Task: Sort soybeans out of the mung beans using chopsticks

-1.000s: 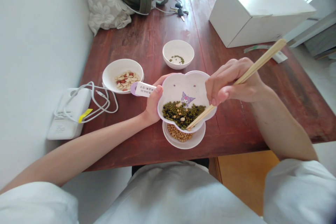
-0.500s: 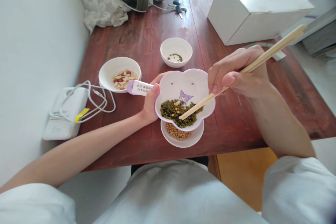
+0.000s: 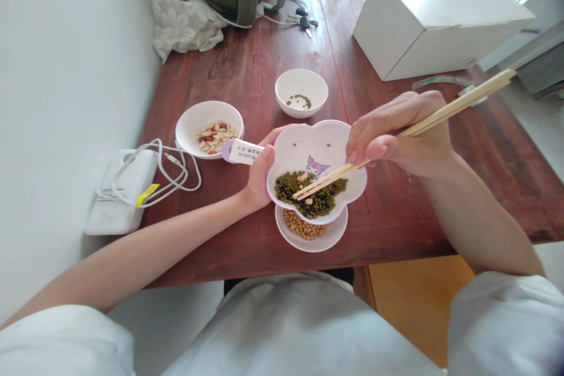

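Lower went the top end of my long, pale wooden chopsticks (image 3: 458, 103), and their tips slid left over the beans. My right fingers (image 3: 368, 150) were pinched tight on the sticks. I could not tell if the tips held a bean. My left hand (image 3: 259, 173) held up a white flower-shaped bowl with a purple edge (image 3: 317, 141). Small dark green beans (image 3: 311, 200) lay inside it, with a few pale bits. The bowl was just over a round white dish (image 3: 308, 245) of little yellow beans (image 3: 302, 226).
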{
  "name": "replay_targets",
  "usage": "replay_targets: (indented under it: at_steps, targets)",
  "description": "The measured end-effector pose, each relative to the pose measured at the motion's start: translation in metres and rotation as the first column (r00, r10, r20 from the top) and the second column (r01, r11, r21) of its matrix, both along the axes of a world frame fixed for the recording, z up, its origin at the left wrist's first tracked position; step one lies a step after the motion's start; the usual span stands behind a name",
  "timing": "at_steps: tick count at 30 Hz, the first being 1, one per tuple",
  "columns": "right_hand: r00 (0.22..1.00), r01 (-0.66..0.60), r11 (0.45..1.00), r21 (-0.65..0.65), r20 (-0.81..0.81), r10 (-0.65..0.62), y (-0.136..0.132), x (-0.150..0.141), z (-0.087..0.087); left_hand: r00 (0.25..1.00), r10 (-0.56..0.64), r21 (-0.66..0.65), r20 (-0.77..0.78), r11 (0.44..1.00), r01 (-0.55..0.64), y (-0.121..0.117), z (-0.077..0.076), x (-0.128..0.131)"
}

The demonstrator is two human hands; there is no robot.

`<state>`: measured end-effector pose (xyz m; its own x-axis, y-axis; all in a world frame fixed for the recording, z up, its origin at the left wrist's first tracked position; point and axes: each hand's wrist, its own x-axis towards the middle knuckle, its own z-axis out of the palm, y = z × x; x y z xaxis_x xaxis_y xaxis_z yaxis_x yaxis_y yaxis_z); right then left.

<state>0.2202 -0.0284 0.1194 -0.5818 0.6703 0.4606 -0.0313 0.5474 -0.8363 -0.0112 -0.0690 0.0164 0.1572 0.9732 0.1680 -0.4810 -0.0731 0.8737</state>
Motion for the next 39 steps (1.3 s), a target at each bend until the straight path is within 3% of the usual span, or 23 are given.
replay_targets:
  at_steps: [5, 9, 15, 25, 39]
  targets:
    - [0.98, -0.112, 0.994, 0.011, 0.166, 0.109, 0.001, 0.002, 0.005, 0.999, 0.0, -0.02, 0.033, 1.0, 0.0, 0.0, -0.003, -0.001]
    - [0.958, -0.076, 0.996, 0.036, 0.28, 0.063, 0.003, 0.011, 0.013, 1.0, 0.029, -0.052, 0.009, 0.998, -0.028, -0.002, 0.001, -0.001]
    - [0.99, 0.031, 0.998, 0.05, 0.136, -0.037, 0.005, 0.018, 0.019, 0.999, 0.003, -0.039, 0.045, 0.999, -0.002, -0.003, 0.002, -0.001]
    - [0.972, -0.103, 0.992, 0.066, 0.219, 0.086, 0.005, 0.009, 0.007, 1.0, 0.009, -0.033, 0.0, 0.999, -0.009, -0.003, 0.001, -0.002]
    - [0.977, -0.143, 0.99, 0.01, 0.161, 0.14, 0.002, 0.001, 0.002, 0.999, 0.017, -0.056, 0.048, 0.998, -0.014, -0.003, 0.003, 0.0]
